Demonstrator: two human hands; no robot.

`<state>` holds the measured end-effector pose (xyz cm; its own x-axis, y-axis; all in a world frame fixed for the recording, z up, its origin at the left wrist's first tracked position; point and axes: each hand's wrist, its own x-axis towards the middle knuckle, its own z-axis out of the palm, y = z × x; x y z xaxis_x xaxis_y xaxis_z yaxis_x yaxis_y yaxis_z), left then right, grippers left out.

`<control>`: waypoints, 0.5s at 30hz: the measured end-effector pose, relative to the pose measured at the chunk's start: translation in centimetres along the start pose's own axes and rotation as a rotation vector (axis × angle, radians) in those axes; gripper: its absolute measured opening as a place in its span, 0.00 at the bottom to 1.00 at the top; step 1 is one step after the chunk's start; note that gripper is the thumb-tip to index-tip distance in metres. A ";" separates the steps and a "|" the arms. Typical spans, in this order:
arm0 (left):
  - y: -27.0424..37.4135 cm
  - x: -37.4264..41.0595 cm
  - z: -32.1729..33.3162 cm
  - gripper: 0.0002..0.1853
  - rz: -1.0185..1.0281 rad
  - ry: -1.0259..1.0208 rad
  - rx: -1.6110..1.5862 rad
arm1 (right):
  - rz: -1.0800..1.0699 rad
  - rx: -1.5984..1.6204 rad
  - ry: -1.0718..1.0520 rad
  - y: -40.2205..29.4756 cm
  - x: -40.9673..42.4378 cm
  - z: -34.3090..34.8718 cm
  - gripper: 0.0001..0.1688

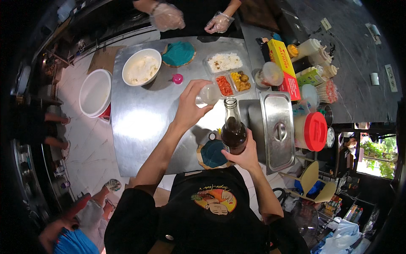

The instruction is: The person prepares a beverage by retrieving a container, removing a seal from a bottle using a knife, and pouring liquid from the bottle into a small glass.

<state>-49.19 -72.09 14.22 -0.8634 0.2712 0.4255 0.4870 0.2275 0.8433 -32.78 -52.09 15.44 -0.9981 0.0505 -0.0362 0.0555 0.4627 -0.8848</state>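
My left hand [193, 103] grips a small clear plastic cup [209, 94] over the middle of the steel table. In my right hand [245, 150] is a glass bottle [234, 135] of dark liquid, uncapped and close to upright. The bottle's mouth is near the cup but apart from it. Beyond them sits a clear compartment tray [230, 73] with white rice [225, 62], a chopped red food [224, 85] and yellow and brown pieces [241, 81]. A dark teal round pad [214, 154] lies partly behind the bottle, with a small bottle cap [212, 136] at its edge.
A white bowl [142, 67] of pale food, a teal pad [178, 54] and a pink object [177, 78] occupy the far left of the table. On the right are a lidded steel pan [279, 131], a wax paper box [284, 68] and a red-lidded jar [315, 131]. A co-worker's gloved hands [168, 17] are opposite.
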 end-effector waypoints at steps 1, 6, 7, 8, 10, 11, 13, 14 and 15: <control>1.1 -0.6 -0.7 0.32 0.008 -0.003 0.002 | 0.029 -0.018 -0.025 -0.4 -0.4 -0.5 0.50; 2.6 -2.8 -2.3 0.31 0.022 0.010 0.026 | 0.111 -0.102 -0.171 -2.7 -2.8 -2.3 0.54; 2.5 -3.2 -2.4 0.31 0.035 0.011 0.033 | 0.122 -0.129 -0.192 -2.9 -3.2 -2.5 0.54; 2.5 -3.6 -2.5 0.31 0.047 0.011 0.040 | 0.104 -0.139 -0.219 -2.9 -3.7 -2.9 0.53; 2.2 -4.6 -2.4 0.30 0.021 -0.010 0.040 | 0.151 -0.130 -0.246 -3.1 -4.6 -3.4 0.54; 2.1 -5.1 -2.4 0.30 0.008 -0.021 0.040 | 0.176 -0.126 -0.258 -3.4 -4.9 -3.7 0.54; 2.0 -6.0 -2.0 0.30 -0.022 -0.032 0.015 | 0.205 -0.199 -0.296 -4.7 -5.1 -4.4 0.54; 1.9 -6.5 -1.8 0.30 -0.036 -0.038 0.002 | 0.235 -0.211 -0.316 -4.9 -5.2 -4.7 0.54; 1.8 -6.9 -1.6 0.30 -0.044 -0.044 -0.004 | 0.265 -0.224 -0.334 -5.0 -5.4 -5.1 0.54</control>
<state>-42.57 -75.07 13.39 -0.8772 0.3018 0.3735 0.4484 0.2363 0.8620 -27.56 -50.14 22.40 -0.9011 -0.0773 -0.4266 0.2774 0.6535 -0.7043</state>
